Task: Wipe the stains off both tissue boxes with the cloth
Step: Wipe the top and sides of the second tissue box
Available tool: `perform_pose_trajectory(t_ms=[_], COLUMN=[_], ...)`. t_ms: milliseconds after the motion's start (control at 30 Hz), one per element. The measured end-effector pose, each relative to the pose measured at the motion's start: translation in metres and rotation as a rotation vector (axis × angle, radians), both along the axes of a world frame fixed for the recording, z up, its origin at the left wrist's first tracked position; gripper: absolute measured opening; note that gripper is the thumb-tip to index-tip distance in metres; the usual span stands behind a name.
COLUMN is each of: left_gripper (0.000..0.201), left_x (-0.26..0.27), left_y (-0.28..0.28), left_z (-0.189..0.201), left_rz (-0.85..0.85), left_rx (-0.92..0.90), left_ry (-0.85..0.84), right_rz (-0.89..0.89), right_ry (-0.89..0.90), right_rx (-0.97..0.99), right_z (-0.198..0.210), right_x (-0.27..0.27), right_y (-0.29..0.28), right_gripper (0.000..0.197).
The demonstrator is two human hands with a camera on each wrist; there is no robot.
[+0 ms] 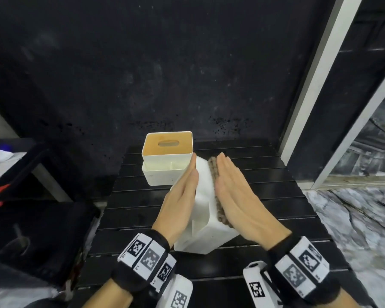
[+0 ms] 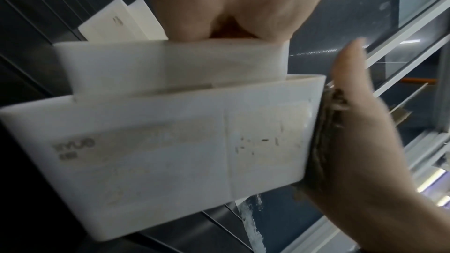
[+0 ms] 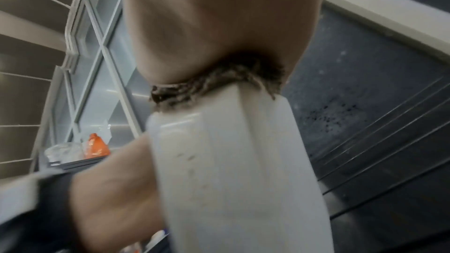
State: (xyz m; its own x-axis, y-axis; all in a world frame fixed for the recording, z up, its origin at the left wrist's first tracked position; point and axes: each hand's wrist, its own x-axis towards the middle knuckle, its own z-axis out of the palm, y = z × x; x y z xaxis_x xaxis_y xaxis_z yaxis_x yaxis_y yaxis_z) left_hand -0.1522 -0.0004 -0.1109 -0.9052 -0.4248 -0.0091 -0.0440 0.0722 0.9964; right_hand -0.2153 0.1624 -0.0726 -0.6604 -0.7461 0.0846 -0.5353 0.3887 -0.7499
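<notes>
I see the near tissue box (image 1: 203,221) as smooth white plastic with a slight sheen, scuffed with faint marks. The cloth (image 1: 214,174) against it looks brown, rough and nubbly. The far tissue box (image 1: 165,168) has a matt tan wood-like lid. The table (image 1: 265,210) is dark, smooth slats.

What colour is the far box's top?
Tan-orange, with an oval slot, on the far box; the head view shows it best.

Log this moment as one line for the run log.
step: wiping near tissue box | left hand: flat, bracing box | right hand: flat, pressing cloth on box side | far tissue box: untouched on table
</notes>
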Motion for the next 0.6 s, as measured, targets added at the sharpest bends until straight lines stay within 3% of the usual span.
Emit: perform_pose_trajectory(t_ms=[200,300,400,600], left_gripper=[0.057,0.053,0.050,0.062], left_x=[0.001,0.000,0.001,-0.003], left_y=[-0.006,-0.002,-0.001,-0.007], left_z=[0.002,0.001,0.001,-0.001], left_rz=[-0.026,-0.005,0.025,0.054], left_rx=[0.041,-0.009,-0.035,0.092], left_ry=[-0.034,-0.026,-0.035,-0.081], right_rz=[0.133,0.068,-0.022,-0.153], right_ry=[0.177,0.103,-0.041,0.017], right_rx=[0.051,0.034,0.025,0.041], right_z=[-0.002,-0.005,0.001,-0.004], right_x=[0.035,0.021,0.004,0.007], right_y=[0.016,0.018,0.003,-0.004], right_gripper=[0.083,0.076,0.084,0.070])
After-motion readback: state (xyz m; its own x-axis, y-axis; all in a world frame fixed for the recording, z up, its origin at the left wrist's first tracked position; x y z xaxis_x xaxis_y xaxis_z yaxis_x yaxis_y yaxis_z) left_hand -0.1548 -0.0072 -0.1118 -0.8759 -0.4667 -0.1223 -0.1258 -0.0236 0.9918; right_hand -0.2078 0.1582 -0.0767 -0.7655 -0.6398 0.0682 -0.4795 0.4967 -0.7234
